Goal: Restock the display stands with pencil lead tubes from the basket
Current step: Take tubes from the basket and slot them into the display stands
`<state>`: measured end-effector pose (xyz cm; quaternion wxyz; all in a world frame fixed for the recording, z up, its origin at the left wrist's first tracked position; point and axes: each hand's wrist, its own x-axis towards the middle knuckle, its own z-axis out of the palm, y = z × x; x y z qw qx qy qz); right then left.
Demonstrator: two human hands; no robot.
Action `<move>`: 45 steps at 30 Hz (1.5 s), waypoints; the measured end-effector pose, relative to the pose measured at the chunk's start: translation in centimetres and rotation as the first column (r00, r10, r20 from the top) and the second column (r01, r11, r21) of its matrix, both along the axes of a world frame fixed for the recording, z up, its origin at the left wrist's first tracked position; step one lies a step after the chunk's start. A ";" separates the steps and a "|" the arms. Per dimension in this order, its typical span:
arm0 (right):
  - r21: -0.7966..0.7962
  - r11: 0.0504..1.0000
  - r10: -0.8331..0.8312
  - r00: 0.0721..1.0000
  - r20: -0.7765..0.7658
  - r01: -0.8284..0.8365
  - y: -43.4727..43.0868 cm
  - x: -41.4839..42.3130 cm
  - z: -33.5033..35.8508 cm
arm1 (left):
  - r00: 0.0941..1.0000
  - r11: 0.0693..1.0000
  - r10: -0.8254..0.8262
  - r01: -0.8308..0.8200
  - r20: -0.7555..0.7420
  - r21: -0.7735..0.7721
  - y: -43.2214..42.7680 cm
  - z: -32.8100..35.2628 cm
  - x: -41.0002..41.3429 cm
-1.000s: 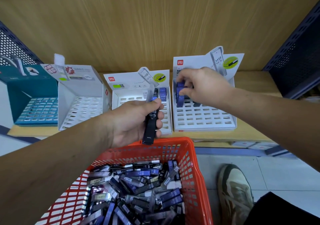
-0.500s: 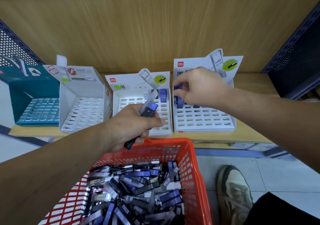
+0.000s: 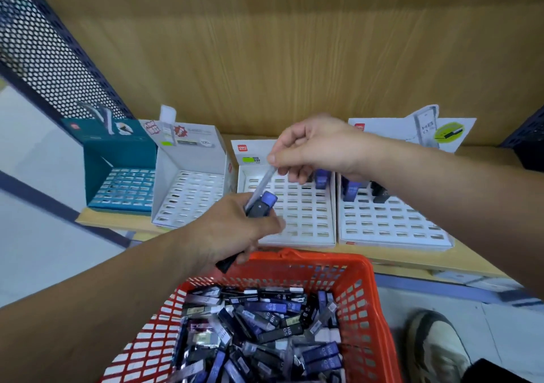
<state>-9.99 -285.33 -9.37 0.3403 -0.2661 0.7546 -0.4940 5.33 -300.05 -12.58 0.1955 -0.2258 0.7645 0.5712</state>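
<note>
Pencil lead tubes [image 3: 259, 323] in dark, blue and clear plastic lie heaped in a red basket [image 3: 362, 294] at the near edge of the view. The left hand [image 3: 232, 232] is just above the basket's far rim, fingers curled round a small bunch of tubes [image 3: 262, 206], one of them blue-capped. The right hand [image 3: 321, 147] reaches in from the right and pinches the top of a pale tube [image 3: 263, 182] between thumb and forefinger. The tube's lower end sits in the left hand's bunch. It is blurred, so it may be clear or grey.

Beyond the hands, four slotted display stands sit side by side on a wooden shelf [image 3: 471, 259]. The teal stand [image 3: 117, 182] at far left and the white stand [image 3: 188, 197] beside it show no tubes that can be made out. The third stand [image 3: 300, 214] holds one blue tube [image 3: 321, 178] in its far right corner. The right-hand stand [image 3: 388, 223] holds a few tubes in its far row, blue and dark.

Restocking looks barely begun — nearly every slot is open and the basket is well filled.

A wood-grain back panel [image 3: 294, 58] rises behind the shelf, with a dark-blue perforated metal panel [image 3: 44, 58] at left. Below are a pale tiled floor [image 3: 500, 323] and, near right, a shoe [image 3: 435, 350].
</note>
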 end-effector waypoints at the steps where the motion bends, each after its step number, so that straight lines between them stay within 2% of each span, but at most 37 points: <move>1: -0.020 1.000 -0.025 1.000 -0.006 0.025 -0.3 -0.4 0.2 | 0.999 0.999 0.006 -0.005 0.032 -0.040 -0.8 -0.2 0.4; 5: 0.000 0.998 -0.060 0.994 -0.089 0.061 -0.1 -0.9 0.1 | 0.994 0.983 0.095 -0.086 0.050 -0.164 -2.6 -0.8 1.4; 11: 0.166 0.977 -0.055 0.910 -0.412 0.134 0.2 -0.7 -1.6 | 0.985 0.980 0.172 -0.167 0.036 -0.111 -2.5 -0.6 0.8; 14: 0.177 0.969 -0.065 0.873 -0.484 0.170 0.4 -0.9 -2.3 | 0.982 0.981 0.183 -0.181 0.036 -0.066 -2.1 -0.6 0.5; 20: 0.090 0.980 -0.127 0.903 -0.411 0.179 2.0 -0.9 -1.9 | 0.992 0.989 0.124 -0.126 -0.030 -0.073 -0.9 0.0 -0.2; 23: 0.054 0.980 -0.154 0.903 -0.401 0.191 4.4 -0.9 -1.4 | 0.990 0.991 0.133 -0.134 -0.052 -0.007 1.0 0.7 -1.3; 28: 0.037 0.954 -0.249 0.856 -0.454 0.297 10.3 -1.9 -0.6 | 0.999 0.999 0.033 -0.033 0.030 -0.017 5.0 1.3 -2.7; 31: 0.063 0.941 -0.263 0.836 -0.481 0.332 13.0 -2.3 -0.8 | 0.997 0.998 0.067 -0.068 0.049 0.015 6.6 1.5 -3.3; 37: 0.160 0.928 -0.224 0.847 -0.482 0.336 14.1 -2.7 -2.3 | 0.997 0.996 0.039 -0.033 -0.071 0.081 7.9 1.3 -3.2; 45: 0.156 0.923 -0.244 0.849 -0.469 0.351 13.7 -2.8 -4.5 | 0.999 0.994 0.038 -0.040 0.020 0.098 7.8 1.4 -3.3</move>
